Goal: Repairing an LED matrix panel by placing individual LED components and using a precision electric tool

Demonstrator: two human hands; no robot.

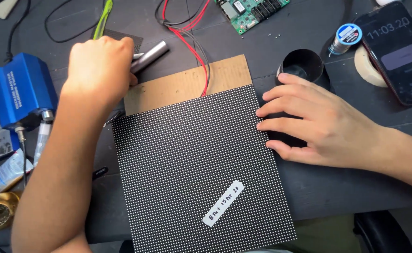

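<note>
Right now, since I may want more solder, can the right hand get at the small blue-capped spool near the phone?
Probably yes. The right hand rests at the LED panel edge; only the black cup sits between it and the spool, easily passed over.

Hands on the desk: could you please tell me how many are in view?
2: the left hand grips a silver tool above the dotted panel; the right hand presses fingertips against the panel's right edge. No others show.

A black panel (196, 164) is seen, patterned all over with a fine grid of white dots, a white label (223, 203) stuck on. Brown cardboard (187, 84) is shown behind it, crossed by red and black wires (192, 44). A blue box (20, 89), green board (250, 11) and dark table (318, 187) are noted.
</note>
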